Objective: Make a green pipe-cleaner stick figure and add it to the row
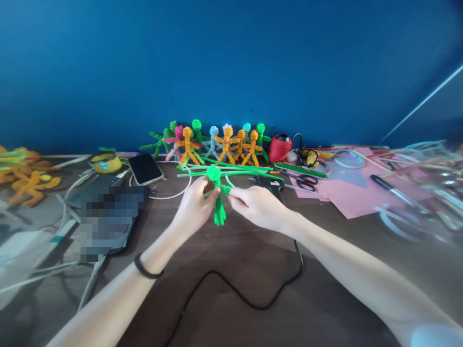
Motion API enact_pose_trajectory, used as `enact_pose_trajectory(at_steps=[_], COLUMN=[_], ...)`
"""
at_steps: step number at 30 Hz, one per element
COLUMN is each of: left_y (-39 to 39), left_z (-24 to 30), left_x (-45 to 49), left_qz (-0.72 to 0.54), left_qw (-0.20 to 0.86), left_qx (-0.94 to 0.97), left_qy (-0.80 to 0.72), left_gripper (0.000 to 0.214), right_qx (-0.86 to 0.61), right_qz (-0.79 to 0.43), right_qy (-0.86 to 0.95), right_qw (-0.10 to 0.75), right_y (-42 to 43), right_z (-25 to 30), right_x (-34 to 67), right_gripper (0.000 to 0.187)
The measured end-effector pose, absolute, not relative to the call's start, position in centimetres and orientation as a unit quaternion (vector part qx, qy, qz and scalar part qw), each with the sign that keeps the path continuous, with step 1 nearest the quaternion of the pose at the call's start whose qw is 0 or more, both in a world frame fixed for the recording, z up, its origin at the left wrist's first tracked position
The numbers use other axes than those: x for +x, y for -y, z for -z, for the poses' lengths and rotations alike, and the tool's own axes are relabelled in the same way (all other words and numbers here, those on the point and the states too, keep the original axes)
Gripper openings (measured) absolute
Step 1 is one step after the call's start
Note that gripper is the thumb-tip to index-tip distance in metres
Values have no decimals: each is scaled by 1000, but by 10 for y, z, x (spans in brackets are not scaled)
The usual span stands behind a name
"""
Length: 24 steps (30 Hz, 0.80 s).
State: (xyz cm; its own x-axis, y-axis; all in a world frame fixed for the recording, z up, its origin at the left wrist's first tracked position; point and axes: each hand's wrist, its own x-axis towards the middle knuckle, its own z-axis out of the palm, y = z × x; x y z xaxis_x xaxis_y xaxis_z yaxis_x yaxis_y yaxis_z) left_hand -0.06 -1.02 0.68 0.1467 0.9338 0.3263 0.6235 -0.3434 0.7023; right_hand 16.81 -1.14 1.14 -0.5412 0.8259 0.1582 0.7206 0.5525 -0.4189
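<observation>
A bright green pipe-cleaner figure (pixel 219 212) is held upright above the dark table, with a round coiled head and loose strands hanging at its lower end. My left hand (pixel 197 200) is closed on its left side, thumb and fingers just below the head. On the other side my right hand (pixel 249 201) pinches the figure's short coiled arm. Just behind both hands lie several loose green pipe cleaners (pixel 238 169). A black glue gun (pixel 270 184) rests beyond my right hand, partly hidden by it.
Several finished figures (pixel 227 144) stand against the blue wall. Scissors (pixel 306 182), a green pen (pixel 300 170), red yarn (pixel 279 148) and pink paper (pixel 361 193) lie right. A phone (pixel 145 168) and orange figures (pixel 32 188) are left. A black cord (pixel 231 286) crosses the front.
</observation>
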Motion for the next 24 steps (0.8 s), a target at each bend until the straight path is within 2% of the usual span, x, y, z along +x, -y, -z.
enact_pose_trajectory(at_steps=[4,11,20,24], left_y=[11,14,15,16], left_z=[-7,-13,-18,-17], left_x=[-1,-1,0,1], left_qz=[-364,-338,-350,-366], left_qw=[213,294,480,525], left_qx=[741,758,702,673], left_qy=[-523,-474,-393,-371], left_gripper=[11,19,24,25], right_qx=[-442,-414,-366,-347], right_qz=[-178,-237,-452,-557], right_qy=[855,837,756,697], right_qw=[206,269,300,287], right_y=[9,1,-11,-8], right_z=[-19,-23,-14,-15], right_x=[174,180,183,181], right_gripper=[24,28,22,23])
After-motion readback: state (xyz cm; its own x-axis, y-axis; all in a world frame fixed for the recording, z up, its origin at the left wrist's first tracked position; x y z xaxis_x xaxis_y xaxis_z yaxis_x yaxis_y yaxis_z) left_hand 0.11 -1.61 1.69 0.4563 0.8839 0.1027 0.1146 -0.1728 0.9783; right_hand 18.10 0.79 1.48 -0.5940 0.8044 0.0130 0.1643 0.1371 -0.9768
